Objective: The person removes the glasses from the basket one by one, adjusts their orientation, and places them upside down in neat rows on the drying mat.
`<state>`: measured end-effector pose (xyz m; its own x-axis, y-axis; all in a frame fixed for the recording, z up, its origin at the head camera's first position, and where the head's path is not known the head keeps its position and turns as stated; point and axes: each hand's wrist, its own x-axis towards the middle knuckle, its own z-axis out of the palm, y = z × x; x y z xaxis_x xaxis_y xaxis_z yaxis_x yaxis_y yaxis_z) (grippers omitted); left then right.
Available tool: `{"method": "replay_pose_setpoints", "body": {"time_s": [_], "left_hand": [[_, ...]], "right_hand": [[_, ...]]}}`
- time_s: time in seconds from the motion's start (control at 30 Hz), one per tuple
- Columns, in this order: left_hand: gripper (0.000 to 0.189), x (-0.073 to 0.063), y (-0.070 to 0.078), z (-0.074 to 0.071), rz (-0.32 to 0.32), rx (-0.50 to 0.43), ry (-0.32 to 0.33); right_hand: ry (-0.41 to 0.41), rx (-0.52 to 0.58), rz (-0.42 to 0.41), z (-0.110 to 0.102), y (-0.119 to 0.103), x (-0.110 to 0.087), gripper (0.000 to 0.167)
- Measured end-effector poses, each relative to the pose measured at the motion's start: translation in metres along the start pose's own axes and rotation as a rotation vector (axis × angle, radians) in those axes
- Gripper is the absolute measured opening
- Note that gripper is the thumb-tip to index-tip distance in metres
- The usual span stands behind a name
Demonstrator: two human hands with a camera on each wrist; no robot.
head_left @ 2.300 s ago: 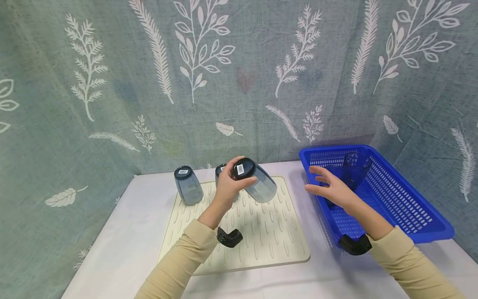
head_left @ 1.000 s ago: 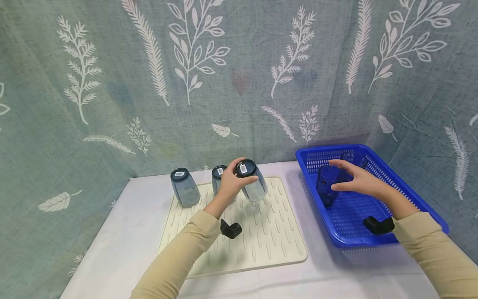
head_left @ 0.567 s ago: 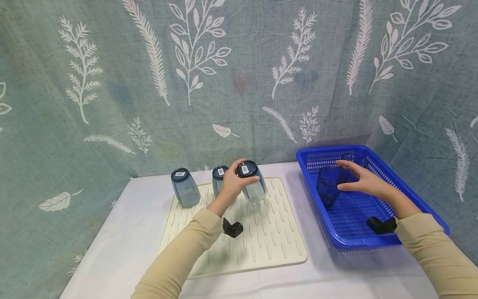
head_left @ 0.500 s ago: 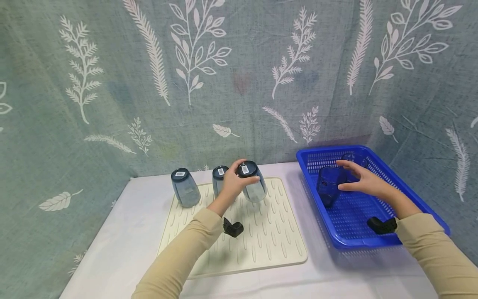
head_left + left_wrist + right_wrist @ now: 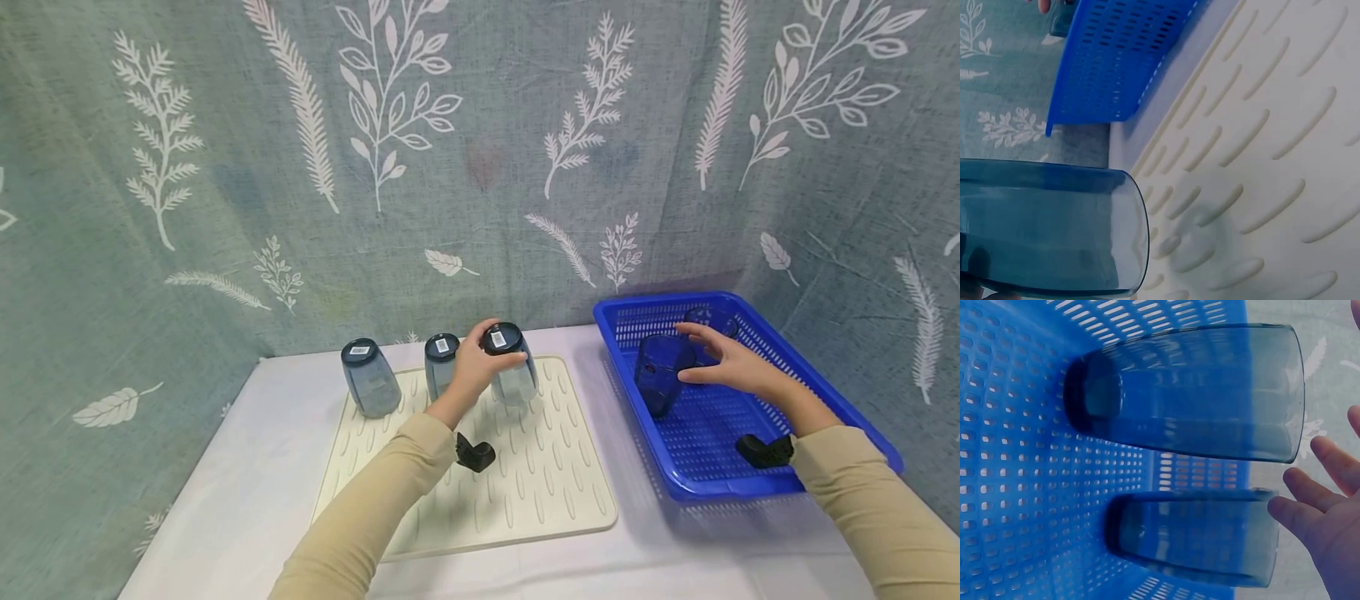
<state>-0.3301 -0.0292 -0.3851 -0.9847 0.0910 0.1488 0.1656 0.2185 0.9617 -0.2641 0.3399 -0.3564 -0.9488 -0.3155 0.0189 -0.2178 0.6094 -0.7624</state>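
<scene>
My left hand (image 5: pixel 472 367) holds an upside-down blue-tinted drinking glass (image 5: pixel 516 383) near its base, thumb in front and fingers behind. In the left wrist view that glass (image 5: pixel 1054 228) has its rim right at the cream drying mat (image 5: pixel 1260 206), fingertips just showing at the lower left corner. Two more glasses stand inverted to its left, one at the far left (image 5: pixel 372 383) and one partly behind my hand (image 5: pixel 438 367). My right hand (image 5: pixel 723 362) hovers over the blue basket, fingers spread beside an upright glass (image 5: pixel 656 379); the right wrist view shows nothing in its grasp.
The blue perforated basket (image 5: pixel 675 479) stands right of the mat on a white-covered table (image 5: pixel 225 483). A second upright glass (image 5: pixel 697 315) is farther back in the basket, partly behind my right hand. A leaf-patterned curtain (image 5: pixel 480 233) closes off the back and sides.
The glass in my left hand has gone from tilted above the mat to upside down at its surface. My right hand has moved from the basket's left edge to over its inside.
</scene>
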Motion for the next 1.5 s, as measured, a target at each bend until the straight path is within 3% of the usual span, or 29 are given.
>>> {"method": "replay_pose_setpoints", "body": {"time_s": [0.23,0.53,1.07,1.33,1.5], "left_hand": [[0.069,0.006,-0.004,0.005,-0.014,-0.026,0.005],[0.071,0.013,-0.015,0.012,-0.007,0.015,0.046],[0.069,0.017,-0.022,0.023,0.019,0.048,0.074],[0.070,0.020,-0.032,0.025,-0.004,0.054,0.091],[0.070,0.022,-0.034,0.027,0.021,0.077,0.098]], "right_hand": [[0.009,0.001,0.018,0.000,0.003,0.001,0.080],[0.019,0.007,0.019,0.003,0.008,0.003,0.082],[0.035,0.033,0.023,0.008,0.013,0.007,0.089],[0.015,0.055,0.031,0.010,0.013,0.010,0.090],[0.014,0.055,0.038,0.011,0.013,0.010,0.091]]}}
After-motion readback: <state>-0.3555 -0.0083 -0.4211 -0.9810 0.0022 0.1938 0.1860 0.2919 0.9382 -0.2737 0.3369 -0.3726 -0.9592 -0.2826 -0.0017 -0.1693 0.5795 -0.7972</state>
